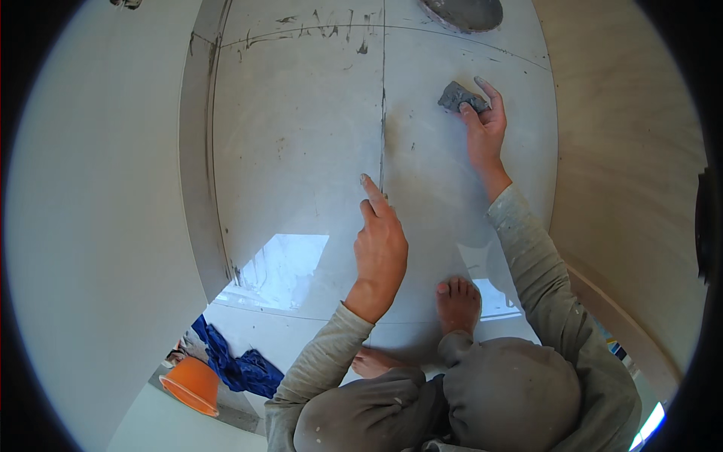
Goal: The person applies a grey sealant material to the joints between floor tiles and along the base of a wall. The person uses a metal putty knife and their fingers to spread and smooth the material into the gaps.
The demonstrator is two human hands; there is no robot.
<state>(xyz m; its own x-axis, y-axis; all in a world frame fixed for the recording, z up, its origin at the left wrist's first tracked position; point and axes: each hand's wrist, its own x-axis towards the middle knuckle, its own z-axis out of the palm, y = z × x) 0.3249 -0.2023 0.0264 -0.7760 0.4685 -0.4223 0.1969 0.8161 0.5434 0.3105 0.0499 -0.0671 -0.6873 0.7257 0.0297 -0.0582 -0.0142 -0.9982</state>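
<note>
My right hand [486, 132] grips a lump of dark grey grout [461, 96] between thumb and fingers, above the pale tiled floor [301, 166]. Its index finger stands away from the lump, and its tip is grey. Nearer to me, my left hand [382, 245] is over the long joint [384, 113] between two tiles. The left index finger points forward with a smeared tip, beside the joint; other fingers are bent or partly hidden, and I see nothing held in them. Whether a fingertip touches the joint I cannot tell. Grey smears [324, 30] mark the far cross joint.
A round bowl [482, 30] with grey residue sits at the far right. Walls rise on both sides, with a ledge [199, 151] along the left. An orange bucket [190, 384] and crumpled blue cloth [241, 365] lie lower left. My bare foot [458, 305] rests on the tiles.
</note>
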